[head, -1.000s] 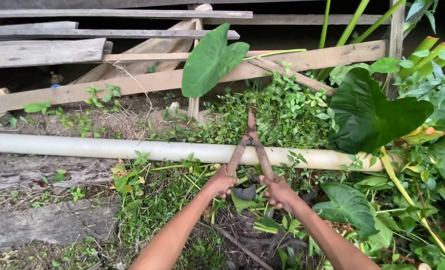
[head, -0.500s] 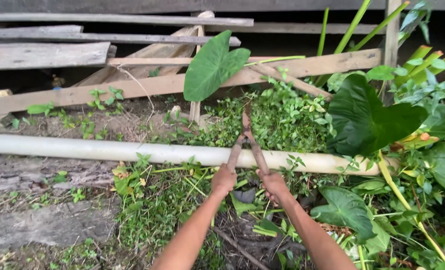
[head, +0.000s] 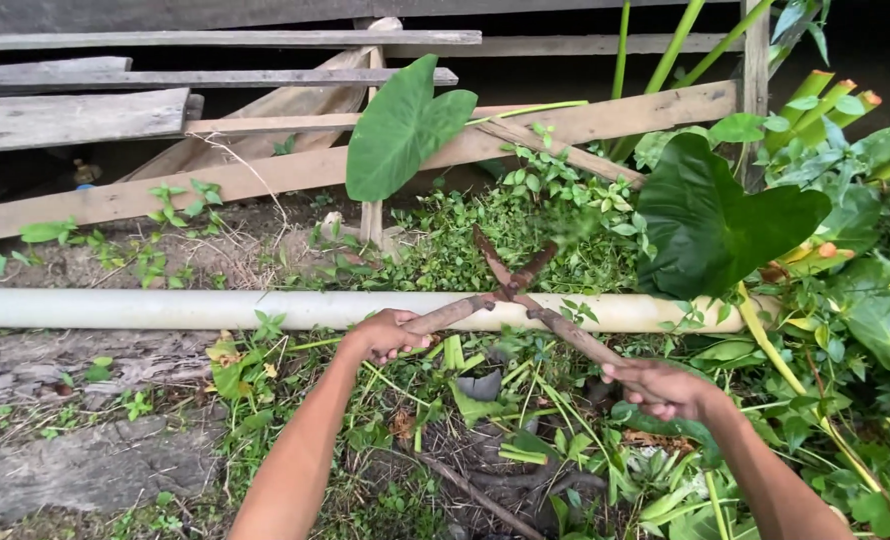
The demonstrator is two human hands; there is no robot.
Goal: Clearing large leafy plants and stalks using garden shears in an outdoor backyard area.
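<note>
Rusty garden shears [head: 513, 290] sit spread wide between the person's two hands, the left hand [head: 383, 334] with its fingers wrapped tight around one handle and the right hand [head: 662, 387] with fingers clamped on the other, low over cut stems and weeds on the ground. Just past the hands the crossed blades lie over a long pale pipe [head: 165, 308] that runs across the ground, their tips reaching into the patch of small green weeds [head: 555, 225]. Farther back stand a big heart-shaped leaf [head: 397, 128], a darker one [head: 715, 225] to the right, and weathered wooden planks [head: 75, 118].
</note>
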